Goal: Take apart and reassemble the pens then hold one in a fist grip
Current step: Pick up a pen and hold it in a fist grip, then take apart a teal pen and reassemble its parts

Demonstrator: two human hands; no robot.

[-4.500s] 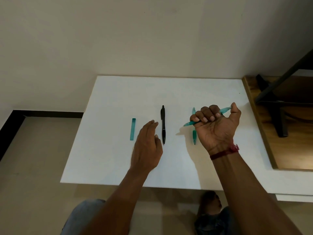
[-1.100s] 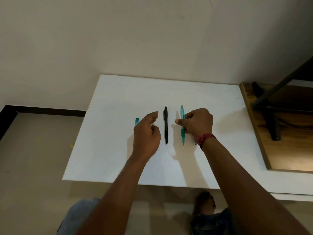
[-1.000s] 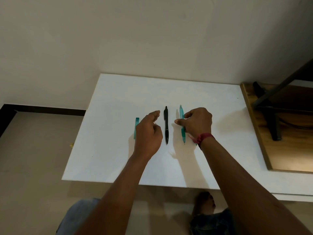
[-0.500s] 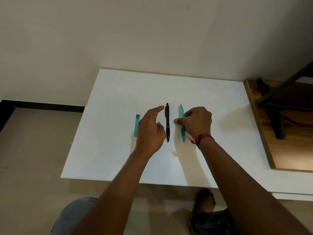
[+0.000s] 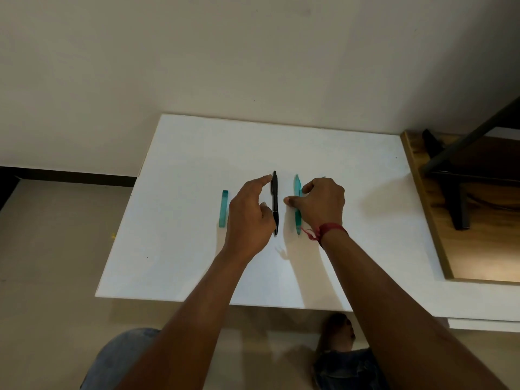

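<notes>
Since the fist grip, my right hand [image 5: 320,204] has laid the teal pen [image 5: 297,182] on the table [image 5: 183,249], just right of the black pen [image 5: 275,192]; so the black pen seems next; its fingers [image 5: 323,190] curl over the teal pen, pinching or not I cannot tell; my left hand [image 5: 249,218], narrowly open, touches the black pen's left side; the teal cap [image 5: 223,208] lies further left.

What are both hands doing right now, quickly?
Left hand: open, index finger by the black pen, gripping nothing.
Right hand: thumb and curled fingers pinch the teal pen lying on the table.
</notes>
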